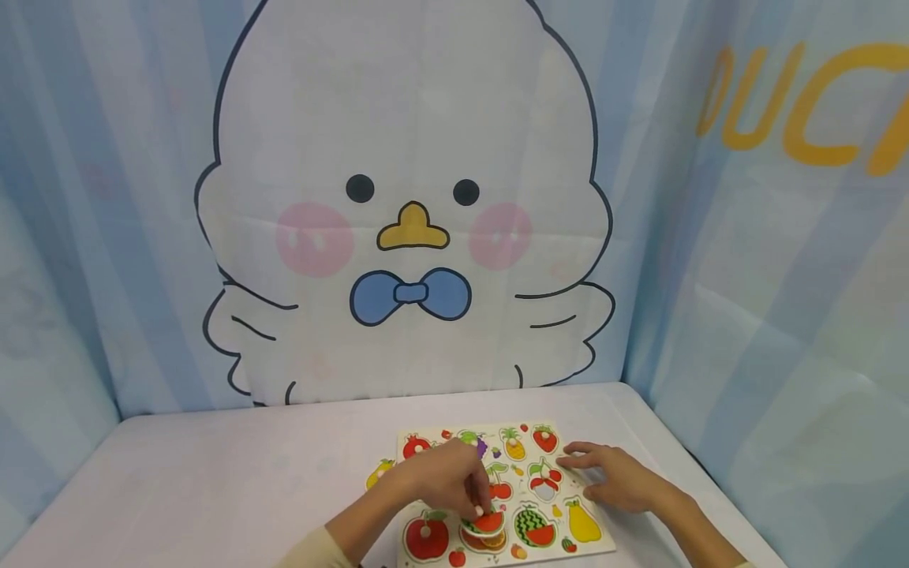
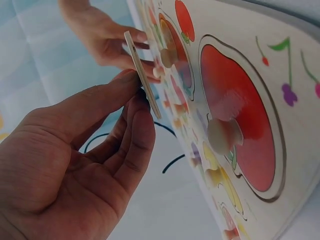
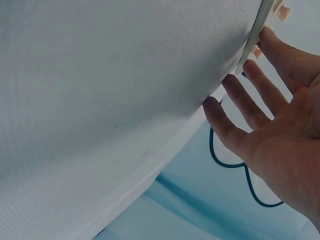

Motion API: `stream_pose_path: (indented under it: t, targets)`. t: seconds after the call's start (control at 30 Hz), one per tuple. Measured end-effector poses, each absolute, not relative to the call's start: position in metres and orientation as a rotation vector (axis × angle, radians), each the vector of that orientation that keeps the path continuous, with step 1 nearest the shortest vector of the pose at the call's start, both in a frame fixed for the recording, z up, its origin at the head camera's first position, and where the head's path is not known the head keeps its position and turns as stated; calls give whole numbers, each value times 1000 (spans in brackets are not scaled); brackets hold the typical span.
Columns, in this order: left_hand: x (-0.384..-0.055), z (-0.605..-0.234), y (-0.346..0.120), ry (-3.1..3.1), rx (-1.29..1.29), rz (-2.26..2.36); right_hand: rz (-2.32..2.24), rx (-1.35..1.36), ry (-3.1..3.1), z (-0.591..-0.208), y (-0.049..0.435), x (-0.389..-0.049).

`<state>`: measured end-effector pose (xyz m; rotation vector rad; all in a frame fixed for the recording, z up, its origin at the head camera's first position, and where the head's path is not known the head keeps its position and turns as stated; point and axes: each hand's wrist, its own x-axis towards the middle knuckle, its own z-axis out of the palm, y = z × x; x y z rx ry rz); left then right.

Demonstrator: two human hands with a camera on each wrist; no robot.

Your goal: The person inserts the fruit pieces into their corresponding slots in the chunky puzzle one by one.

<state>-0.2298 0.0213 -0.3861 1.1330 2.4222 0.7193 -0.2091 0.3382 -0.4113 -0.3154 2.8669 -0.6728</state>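
My left hand [image 1: 449,476] pinches a thin watermelon-slice puzzle piece [image 1: 488,524] with thumb and fingers. The piece tilts over the orange-slice picture [image 1: 484,539] on the fruit puzzle board [image 1: 514,506], covering part of it. Seen edge-on in the left wrist view, the watermelon piece [image 2: 142,75] stands apart from the board face. At the board's right edge, my right hand [image 1: 614,476] rests with spread fingers and holds nothing. Its thumb [image 3: 282,52] lies right at the board's edge [image 3: 255,37] in the right wrist view.
A red apple piece [image 1: 426,538] with a knob sits left of the orange slice. To its right are a watermelon [image 1: 533,526] and a yellow pear [image 1: 584,521]. A yellow fruit piece [image 1: 379,473] lies by the board's left side. A duck-print curtain [image 1: 412,355] hangs behind the white table [image 1: 234,481].
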Motion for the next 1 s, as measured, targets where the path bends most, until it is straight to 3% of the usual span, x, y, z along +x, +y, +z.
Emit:
stream_pose_path:
  t: [1.0]
  targets:
    - [-228, -397, 75, 2475, 1405, 488, -667, -401, 2862, -414, 343, -210]
